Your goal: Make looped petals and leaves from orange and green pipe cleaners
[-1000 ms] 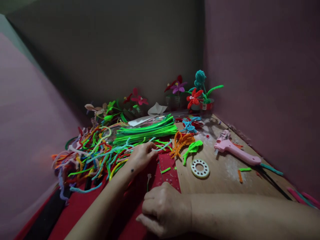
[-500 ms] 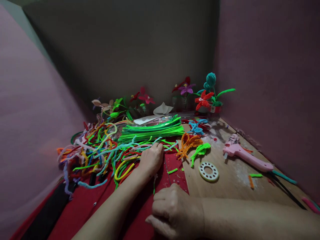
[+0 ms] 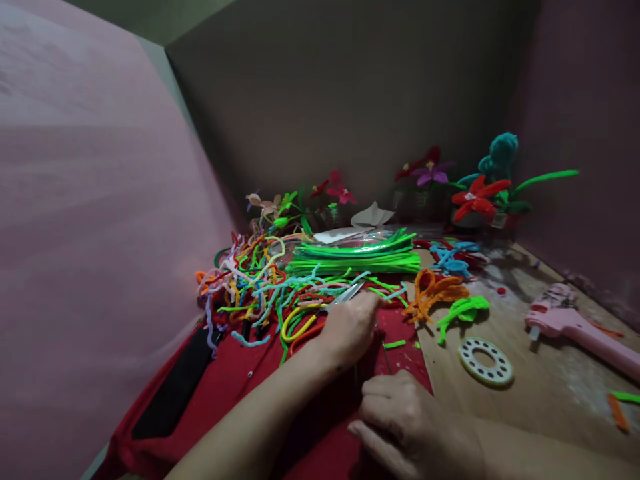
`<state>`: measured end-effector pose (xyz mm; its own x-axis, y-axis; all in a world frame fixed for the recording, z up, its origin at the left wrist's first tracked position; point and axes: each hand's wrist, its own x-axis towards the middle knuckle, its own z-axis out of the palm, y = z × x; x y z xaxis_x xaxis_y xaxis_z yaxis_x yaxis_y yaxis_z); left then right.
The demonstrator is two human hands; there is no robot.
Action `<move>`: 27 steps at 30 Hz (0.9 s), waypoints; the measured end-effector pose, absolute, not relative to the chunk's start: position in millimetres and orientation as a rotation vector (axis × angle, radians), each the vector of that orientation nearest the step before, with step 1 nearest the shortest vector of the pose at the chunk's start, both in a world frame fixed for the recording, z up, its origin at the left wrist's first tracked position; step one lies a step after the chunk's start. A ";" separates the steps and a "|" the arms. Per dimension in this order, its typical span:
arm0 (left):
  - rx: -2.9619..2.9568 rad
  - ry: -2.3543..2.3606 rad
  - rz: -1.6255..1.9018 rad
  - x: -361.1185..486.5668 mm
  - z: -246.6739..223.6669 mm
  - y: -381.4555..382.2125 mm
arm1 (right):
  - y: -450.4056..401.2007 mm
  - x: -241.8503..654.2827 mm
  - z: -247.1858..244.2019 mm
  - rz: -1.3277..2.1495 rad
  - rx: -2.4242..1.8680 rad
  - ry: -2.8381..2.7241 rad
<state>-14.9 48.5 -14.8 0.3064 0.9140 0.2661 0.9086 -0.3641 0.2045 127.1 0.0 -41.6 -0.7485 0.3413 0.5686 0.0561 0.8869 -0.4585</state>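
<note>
My left hand (image 3: 353, 323) is closed at the near edge of a heap of pipe cleaners (image 3: 280, 293). The silver blades of a pair of scissors (image 3: 349, 293) stick up behind its knuckles; their handles are hidden in the fingers. Nearer to me, my right hand (image 3: 400, 413) hovers low over the red cloth (image 3: 320, 413) with its fingers curled closed. What it holds, if anything, does not show. Between the hands and the wooden board lies a short green pipe-cleaner piece (image 3: 395, 344).
Green pipe-cleaner bundles (image 3: 355, 257) lie behind the hands. Rightward are orange loops (image 3: 435, 291), a bent green piece (image 3: 463, 311), a white holed ring (image 3: 485, 362) and a pink glue gun (image 3: 575, 323). Pipe-cleaner flowers (image 3: 480, 198) stand at the back.
The view has swung left, so everything sits further right. My left hand has drawn back slightly from the heap, and scissor blades now show at it. My right hand stays closed.
</note>
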 end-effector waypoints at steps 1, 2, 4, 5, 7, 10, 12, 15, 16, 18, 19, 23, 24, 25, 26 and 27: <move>2.498 1.788 0.572 -22.7 -9.7 49.1 | 0.3 126.8 -41.2 0.540 -0.280 -2.377; 2.435 1.896 0.633 -31.7 -3.7 49.8 | 0.7 126.5 -40.7 0.527 -0.274 -2.381; 2.279 2.038 0.715 -52.4 8.6 51.7 | 2.0 125.9 -40.1 0.507 -0.259 -2.403; 2.195 2.100 0.788 -63.8 13.8 52.7 | 2.8 125.7 -40.0 0.499 -0.238 -2.408; 2.062 2.213 0.868 -86.7 20.4 54.6 | 4.3 125.3 -40.2 0.497 -0.237 -2.435; 1.886 2.305 0.842 -116.3 19.6 56.5 | 5.6 125.2 -40.5 0.498 -0.246 -2.464; 1.817 2.279 0.842 -130.1 14.7 57.8 | 5.7 125.4 -40.5 0.504 -0.236 -2.464; 1.948 2.346 0.810 -141.9 7.3 60.9 | 5.0 125.5 -41.2 0.500 -0.231 -2.448; 1.995 2.378 0.802 -144.2 5.4 62.1 | 4.8 125.4 -41.7 0.499 -0.227 -2.443; 2.042 2.409 0.801 -147.2 2.8 64.6 | 4.4 125.0 -42.8 0.497 -0.224 -2.436; 2.046 2.407 0.806 -148.1 1.8 65.6 | 4.2 124.7 -43.4 0.500 -0.225 -2.437; 2.071 2.436 0.872 -147.6 -1.1 69.8 | 3.5 124.0 -44.1 0.492 -0.243 -2.449; 2.084 2.444 0.892 -146.2 -2.0 71.4 | 3.4 124.1 -44.0 0.485 -0.244 -2.452; 2.104 2.443 0.901 -143.9 -2.9 73.3 | 3.3 124.2 -43.8 0.477 -0.248 -2.452; 2.131 2.428 0.891 -140.8 -3.7 75.5 | 3.3 124.3 -43.6 0.471 -0.252 -2.450; 2.165 2.404 0.862 -136.7 -4.3 78.0 | 3.3 124.5 -43.6 0.466 -0.255 -2.446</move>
<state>-136.7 78.0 -4.3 -0.1514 0.8659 0.4768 0.9715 0.0414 0.2334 124.5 3.3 -43.6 -0.7842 0.2906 0.5483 0.0689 0.9189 -0.3885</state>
